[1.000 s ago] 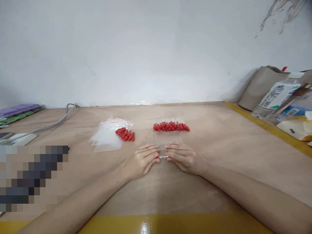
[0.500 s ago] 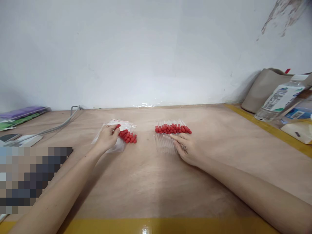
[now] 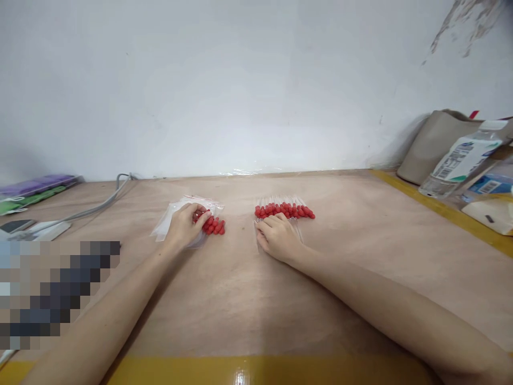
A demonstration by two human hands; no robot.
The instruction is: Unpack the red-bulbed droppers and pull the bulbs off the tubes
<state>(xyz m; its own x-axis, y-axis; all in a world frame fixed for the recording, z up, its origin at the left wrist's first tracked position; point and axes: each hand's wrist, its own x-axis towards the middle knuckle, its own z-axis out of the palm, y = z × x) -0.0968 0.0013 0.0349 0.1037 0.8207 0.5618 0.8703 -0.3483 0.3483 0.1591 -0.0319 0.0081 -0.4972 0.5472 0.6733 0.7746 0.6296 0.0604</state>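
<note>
Palm-down, the left hand (image 3: 185, 224) curls its fingers over loose red rubber bulbs (image 3: 214, 226); the right hand (image 3: 278, 237) rests flat, fingers together, on glass droppers (image 3: 285, 210).

The person is showing two bare forearms, with no sleeves reaching into view. The left hand (image 3: 185, 225) and right hand (image 3: 278, 237) are wearing no gloves, and no rings, watch or bracelet are showing. The fingers (image 3: 262, 225) are looking slim, the nails short.
</note>
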